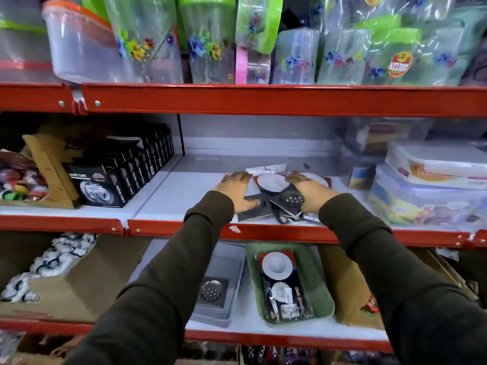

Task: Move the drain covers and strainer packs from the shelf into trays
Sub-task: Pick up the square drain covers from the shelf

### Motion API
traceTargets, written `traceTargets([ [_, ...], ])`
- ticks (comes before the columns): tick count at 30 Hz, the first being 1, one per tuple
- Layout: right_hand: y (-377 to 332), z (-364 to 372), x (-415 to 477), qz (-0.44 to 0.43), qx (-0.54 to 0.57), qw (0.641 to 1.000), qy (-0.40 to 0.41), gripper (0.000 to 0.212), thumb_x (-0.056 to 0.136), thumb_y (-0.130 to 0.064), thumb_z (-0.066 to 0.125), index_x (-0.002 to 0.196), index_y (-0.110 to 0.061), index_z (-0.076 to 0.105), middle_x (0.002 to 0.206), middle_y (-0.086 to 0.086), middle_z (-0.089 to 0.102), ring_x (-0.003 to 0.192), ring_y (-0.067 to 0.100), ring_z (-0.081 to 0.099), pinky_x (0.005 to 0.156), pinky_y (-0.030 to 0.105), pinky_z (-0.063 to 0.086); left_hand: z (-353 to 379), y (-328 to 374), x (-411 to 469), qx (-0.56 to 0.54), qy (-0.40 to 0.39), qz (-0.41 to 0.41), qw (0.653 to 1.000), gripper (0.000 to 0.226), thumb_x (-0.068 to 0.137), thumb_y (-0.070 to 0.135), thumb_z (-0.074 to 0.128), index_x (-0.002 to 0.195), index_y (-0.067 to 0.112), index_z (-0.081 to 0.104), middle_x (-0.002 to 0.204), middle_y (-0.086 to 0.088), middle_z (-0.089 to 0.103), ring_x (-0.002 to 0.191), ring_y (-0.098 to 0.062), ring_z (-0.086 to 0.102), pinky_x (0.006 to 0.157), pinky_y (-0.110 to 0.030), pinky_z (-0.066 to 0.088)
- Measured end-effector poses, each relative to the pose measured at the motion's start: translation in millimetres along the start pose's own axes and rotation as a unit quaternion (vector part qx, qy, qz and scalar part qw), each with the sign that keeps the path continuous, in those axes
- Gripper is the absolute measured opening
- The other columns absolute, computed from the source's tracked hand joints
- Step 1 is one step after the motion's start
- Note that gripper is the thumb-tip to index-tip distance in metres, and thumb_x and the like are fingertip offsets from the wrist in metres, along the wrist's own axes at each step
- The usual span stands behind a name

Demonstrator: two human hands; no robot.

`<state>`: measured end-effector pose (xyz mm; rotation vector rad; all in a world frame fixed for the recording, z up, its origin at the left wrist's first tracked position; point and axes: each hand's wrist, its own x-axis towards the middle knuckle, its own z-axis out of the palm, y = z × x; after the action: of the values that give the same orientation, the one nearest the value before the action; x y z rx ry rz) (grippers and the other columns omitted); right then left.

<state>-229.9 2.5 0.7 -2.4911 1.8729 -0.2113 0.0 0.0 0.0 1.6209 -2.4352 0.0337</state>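
**Both hands on the shelf pile, nothing lifted yet**

Landmark: red steel shelf rail [263,234] at mid-height.

Just above the rail: a small heap of dark square drain covers [254,210] and carded white round strainer packs [271,181], overlapping, on the white shelf board.

- Left hand [235,191]: fingers spread and flat, palm down on the left edge of the heap, thumb touching a dark cover. Not clenched, no clear grasp.
- Right hand [307,189]: fingers curled over the right side of the heap, against a perforated dark cover [292,198]. Whether it is actually pinched, I cannot tell (motion blur).

Below the rail: grey rectangular plastic tray [232,275] holding one perforated cover, and just to its right a green rectangular plastic tray [322,293] with strainer packs already in it.

Risks as I judge them:
- Scooping the mixed heap two-handed likely sheds a slick carded pack over the rail edge, landing in the wrong tray or behind it.
- Covers and packs interleave; grabbing by feel could mis-sort them.
- Flat metal covers give little lip to grip; expect slip.
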Motion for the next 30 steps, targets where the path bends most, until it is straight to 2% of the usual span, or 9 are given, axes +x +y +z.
traceTargets([
  [3, 11, 6, 16, 0.004, 0.024, 0.997, -0.078, 0.083, 0.081, 0.003, 0.062, 0.153, -0.025, 0.031, 0.158, 0.007, 0.036, 0.143, 0.027, 0.040, 0.118, 0.031, 0.032, 16, -5, 21, -0.034, -0.134, -0.043, 0.989, 0.106, 0.080, 0.064, 0.065, 0.160, 0.015, 0.015, 0.167, -0.009, 0.017, 0.153, -0.032, 0.019, 0.126, -0.041, 0.012],
  [6, 18, 7, 33, 0.000, 0.021, 0.991, -0.135, 0.084, 0.078, 0.003, 0.065, 0.148, -0.032, 0.037, 0.154, 0.005, 0.041, 0.139, 0.028, 0.044, 0.117, 0.037, 0.036, 30, -10, 39, -0.037, -0.203, -0.072, 0.976, 0.116, 0.070, 0.068, 0.072, 0.159, 0.022, 0.014, 0.168, -0.007, 0.015, 0.155, -0.033, 0.016, 0.127, -0.045, 0.015],
  [9, 22, -4, 48, -0.009, -0.006, 0.979, -0.203, 0.099, 0.067, 0.004, 0.079, 0.150, -0.030, 0.037, 0.157, 0.004, 0.038, 0.142, 0.028, 0.040, 0.115, 0.041, 0.038, 36, -15, 51, -0.058, -0.220, -0.066, 0.972, 0.111, 0.064, 0.063, 0.080, 0.154, 0.025, 0.030, 0.159, -0.005, 0.037, 0.143, -0.029, 0.040, 0.119, -0.044, 0.036],
  [12, 22, -14, 60, -0.039, -0.061, 0.964, -0.254, 0.112, 0.058, -0.004, 0.089, 0.152, -0.027, 0.032, 0.156, 0.005, 0.041, 0.140, 0.026, 0.042, 0.113, 0.037, 0.041, 39, -19, 54, -0.086, -0.210, -0.061, 0.972, 0.107, 0.058, 0.061, 0.084, 0.149, 0.026, 0.039, 0.150, -0.001, 0.046, 0.135, -0.025, 0.048, 0.114, -0.040, 0.043],
  [15, 21, -20, 70, -0.058, -0.092, 0.961, -0.253, 0.116, 0.055, -0.013, 0.092, 0.152, -0.026, 0.031, 0.157, 0.002, 0.038, 0.139, 0.025, 0.042, 0.111, 0.034, 0.043, 35, -35, 51, -0.097, -0.180, -0.066, 0.977, 0.103, 0.058, 0.056, 0.086, 0.146, 0.025, 0.044, 0.145, -0.001, 0.044, 0.133, -0.023, 0.047, 0.113, -0.033, 0.041],
  [19, 21, -23, 80, -0.052, -0.053, 0.966, -0.247, 0.092, 0.048, -0.025, 0.092, 0.130, -0.033, 0.052, 0.130, -0.002, 0.058, 0.113, 0.023, 0.058, 0.093, 0.041, 0.057, 14, -74, 41, -0.078, -0.171, -0.076, 0.979, 0.088, 0.058, 0.050, 0.087, 0.136, 0.026, 0.055, 0.130, -0.002, 0.047, 0.123, -0.023, 0.051, 0.109, -0.035, 0.045],
  [23, 8, -26, 88, -0.038, -0.002, 0.975, -0.219, 0.085, 0.044, -0.036, 0.091, 0.121, -0.031, 0.055, 0.123, -0.006, 0.057, 0.109, 0.019, 0.058, 0.094, 0.038, 0.055, 3, -114, 31, -0.038, -0.199, -0.096, 0.975, 0.084, 0.058, 0.050, 0.088, 0.133, 0.025, 0.058, 0.131, 0.000, 0.048, 0.123, -0.022, 0.052, 0.108, -0.036, 0.047],
  [27, -14, -26, 96, -0.011, 0.074, 0.977, -0.201, 0.094, 0.040, -0.040, 0.089, 0.125, -0.037, 0.050, 0.118, -0.011, 0.056, 0.103, 0.013, 0.057, 0.081, 0.026, 0.049, 13, -137, 24, -0.069, -0.231, -0.095, 0.966, 0.097, 0.061, 0.046, 0.087, 0.146, 0.022, 0.047, 0.142, 0.003, 0.044, 0.133, -0.020, 0.046, 0.114, -0.029, 0.038],
  [30, -38, -20, 103, -0.004, 0.087, 0.977, -0.195, 0.098, 0.042, -0.045, 0.088, 0.131, -0.037, 0.046, 0.118, -0.010, 0.055, 0.106, 0.014, 0.057, 0.093, 0.032, 0.051, 18, -153, 20, -0.131, -0.225, -0.081, 0.962, 0.108, 0.059, 0.048, 0.088, 0.152, 0.028, 0.037, 0.153, 0.007, 0.039, 0.142, -0.017, 0.039, 0.118, -0.028, 0.031],
])
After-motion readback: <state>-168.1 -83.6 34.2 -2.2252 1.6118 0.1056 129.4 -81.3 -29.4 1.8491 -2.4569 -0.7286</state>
